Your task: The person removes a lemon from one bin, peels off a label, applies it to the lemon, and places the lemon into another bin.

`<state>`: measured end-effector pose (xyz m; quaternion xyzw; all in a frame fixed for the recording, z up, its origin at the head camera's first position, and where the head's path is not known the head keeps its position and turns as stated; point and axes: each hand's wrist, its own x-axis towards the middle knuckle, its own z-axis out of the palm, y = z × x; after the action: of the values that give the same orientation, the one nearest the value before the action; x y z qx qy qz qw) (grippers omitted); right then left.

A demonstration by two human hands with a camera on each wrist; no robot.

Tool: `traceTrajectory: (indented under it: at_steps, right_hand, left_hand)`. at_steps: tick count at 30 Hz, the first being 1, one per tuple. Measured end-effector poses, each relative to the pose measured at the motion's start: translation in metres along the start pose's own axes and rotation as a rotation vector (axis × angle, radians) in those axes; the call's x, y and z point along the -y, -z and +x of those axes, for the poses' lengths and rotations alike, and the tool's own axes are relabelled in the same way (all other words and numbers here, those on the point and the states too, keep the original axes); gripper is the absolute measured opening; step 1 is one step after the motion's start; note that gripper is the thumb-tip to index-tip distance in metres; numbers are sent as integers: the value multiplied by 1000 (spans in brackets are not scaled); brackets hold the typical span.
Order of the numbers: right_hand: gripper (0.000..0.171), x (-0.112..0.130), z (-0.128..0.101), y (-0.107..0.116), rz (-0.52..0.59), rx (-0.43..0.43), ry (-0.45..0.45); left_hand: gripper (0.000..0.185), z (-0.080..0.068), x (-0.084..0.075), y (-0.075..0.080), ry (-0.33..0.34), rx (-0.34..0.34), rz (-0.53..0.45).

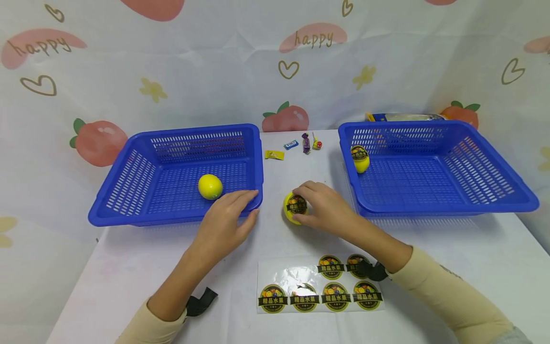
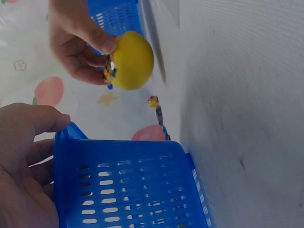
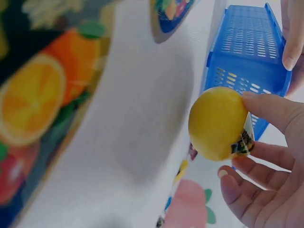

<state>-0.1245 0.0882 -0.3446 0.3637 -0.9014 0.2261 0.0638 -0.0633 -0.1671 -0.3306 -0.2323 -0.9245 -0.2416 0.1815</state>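
Observation:
My right hand (image 1: 324, 208) pinches a yellow lemon (image 3: 216, 124) between thumb and fingers, slightly above the table between two blue baskets. A round dark fruit sticker (image 1: 296, 204) is on the lemon, partly under the fingers. My left hand (image 1: 225, 224) grips the near right corner of the left blue basket (image 1: 172, 220), fingers over the rim and thumb outside. Inside that basket lies a lemon (image 1: 210, 186) with no sticker showing. Another lemon (image 1: 361, 165), bearing a sticker, sits against the left wall of the right blue basket (image 1: 447, 209).
A sheet of round fruit stickers (image 1: 320, 306) lies at the table's front, under the right forearm's edge. Several small candies (image 1: 306, 143) lie at the back between the baskets. Behind the right basket is a blue and yellow package (image 1: 406, 117). A printed cloth (image 1: 240, 62) hangs behind.

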Motion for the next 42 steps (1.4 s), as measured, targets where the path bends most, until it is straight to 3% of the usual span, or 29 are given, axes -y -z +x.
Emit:
traceTrajectory:
  at_steps: [9, 20, 28, 36, 42]
  right_hand:
    - [53, 4, -8, 21, -8, -9, -5]
    - [51, 2, -23, 61, 42, -152, 4]
    - [49, -2, -30, 94, 61, -201, -56]
    - [51, -14, -32, 119, -20, -222, -183]
    - [53, -26, -33, 132, -21, -230, -278]
  left_hand:
    - [40, -1, -1, 0, 5, -4, 11]
    - [41, 0, -1, -2, -5, -10, 26]
    - [41, 1, 0, -4, -5, -4, 32]
    - [41, 1, 0, -4, 9, 3, 47]
    - [41, 1, -1, -3, 14, 2, 51]
